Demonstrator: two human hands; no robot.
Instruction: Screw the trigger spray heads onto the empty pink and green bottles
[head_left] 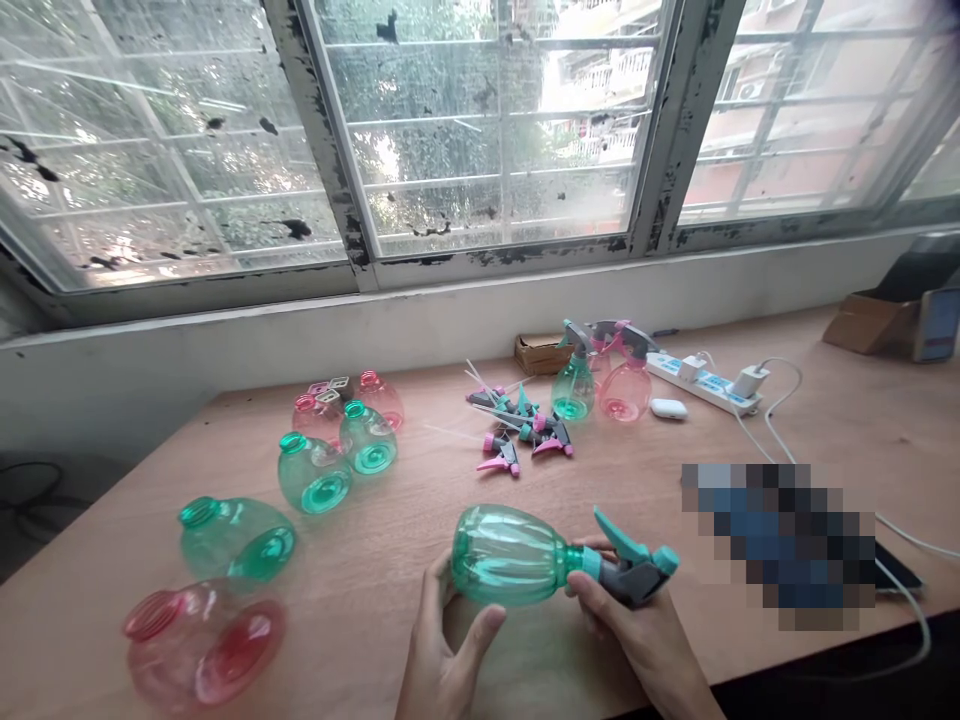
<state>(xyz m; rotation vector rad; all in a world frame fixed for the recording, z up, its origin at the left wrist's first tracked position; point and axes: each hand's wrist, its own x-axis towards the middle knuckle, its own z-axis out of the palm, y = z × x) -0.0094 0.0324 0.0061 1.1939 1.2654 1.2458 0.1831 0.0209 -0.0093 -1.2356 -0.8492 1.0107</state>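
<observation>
A green, see-through spray bottle lies sideways in the air over the near part of the table, its base toward the left. Its grey and teal trigger head is on the neck, with the teal lever pointing up. My right hand grips the teal collar between thumb and fingers. Around the bottle's base curls my left hand, thumb below the bottle and the other fingers partly hidden behind it. Beyond the hands lies a pile of loose trigger heads in pink, teal and grey, with thin clear tubes.
Several headless bottles, like a green one and a red one, stand at left. Fitted spray bottles stand at the back beside a power strip, a white earbud case and cables. A blurred-out object lies right.
</observation>
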